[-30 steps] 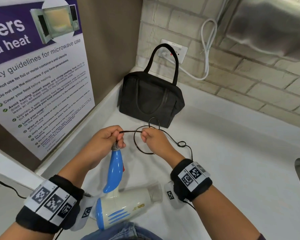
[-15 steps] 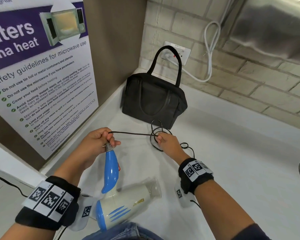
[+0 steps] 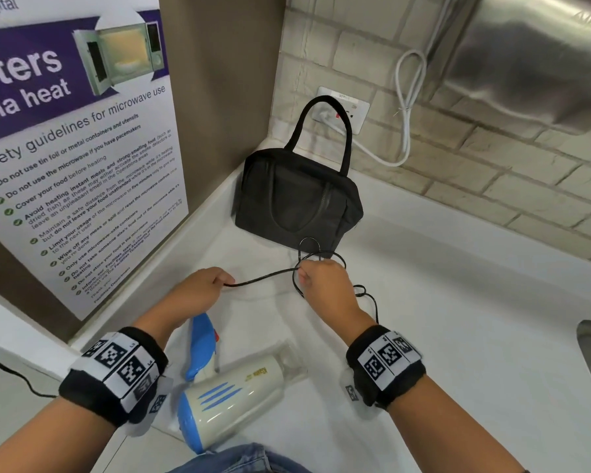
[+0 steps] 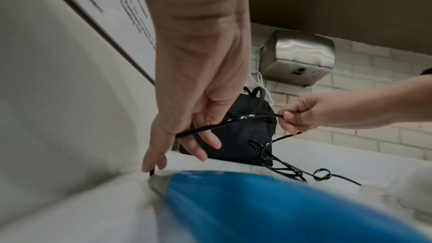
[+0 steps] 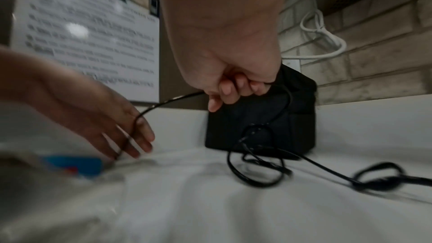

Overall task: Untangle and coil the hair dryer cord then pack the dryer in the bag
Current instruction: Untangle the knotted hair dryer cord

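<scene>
Head view: at 6 o'clock the hair dryer (image 3: 232, 397) lies on the white bench (image 3: 458, 336). Right hand (image 3: 325, 285) has its grip pinching the black cord (image 3: 263, 279); left hand (image 3: 195, 291) fingers hang loosely spread, cord draped across them. Black bag (image 3: 297, 199) stands at 12 o'clock.

- Hair dryer (image 3: 229, 394): cream body, blue handle, lying on its side at 6 o'clock.
- Cord (image 3: 263, 278): black, looped and tangled, mid-counter.
- Bag (image 3: 297, 199): black, upright at 12 o'clock.
</scene>
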Motion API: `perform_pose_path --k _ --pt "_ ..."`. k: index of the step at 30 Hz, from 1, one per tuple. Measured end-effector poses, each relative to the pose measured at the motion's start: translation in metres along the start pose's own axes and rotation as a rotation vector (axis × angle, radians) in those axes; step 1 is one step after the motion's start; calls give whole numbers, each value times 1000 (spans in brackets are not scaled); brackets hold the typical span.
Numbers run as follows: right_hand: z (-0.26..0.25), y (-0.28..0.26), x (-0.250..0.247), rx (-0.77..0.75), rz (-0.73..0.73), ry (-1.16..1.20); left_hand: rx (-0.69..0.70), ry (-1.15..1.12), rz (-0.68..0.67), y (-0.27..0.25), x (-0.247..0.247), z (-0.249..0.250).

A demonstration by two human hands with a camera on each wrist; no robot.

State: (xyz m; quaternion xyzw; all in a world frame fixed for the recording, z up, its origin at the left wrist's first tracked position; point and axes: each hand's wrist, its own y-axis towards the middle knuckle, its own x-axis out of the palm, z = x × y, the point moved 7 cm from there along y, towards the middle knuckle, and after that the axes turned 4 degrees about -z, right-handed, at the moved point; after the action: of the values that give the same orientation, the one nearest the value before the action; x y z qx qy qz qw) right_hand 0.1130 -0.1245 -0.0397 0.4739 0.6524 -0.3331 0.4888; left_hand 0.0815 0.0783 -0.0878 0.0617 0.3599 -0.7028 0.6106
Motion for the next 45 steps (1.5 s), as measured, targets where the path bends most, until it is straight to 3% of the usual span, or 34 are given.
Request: perform_pose_path --k 6,10,14,18,30,45 --pt "-24 -4 -13 -48 78 -52 213 -77 -38 -19 10 38" --pt "-55 -22 -20 -220 138 -78 412 66 -16 -33 20 67" --pt "-58 -27 -18 -308 101 110 439 132 9 -42 16 75" --pt "-50 -23 -14 -289 -10 243 480 31 20 -55 9 73" --pt "-4 -7 16 -173 -138 406 442 -489 -136 -72 0 30" --pt "33 5 25 -51 -135 443 333 -633 -53 -60 -14 -3"
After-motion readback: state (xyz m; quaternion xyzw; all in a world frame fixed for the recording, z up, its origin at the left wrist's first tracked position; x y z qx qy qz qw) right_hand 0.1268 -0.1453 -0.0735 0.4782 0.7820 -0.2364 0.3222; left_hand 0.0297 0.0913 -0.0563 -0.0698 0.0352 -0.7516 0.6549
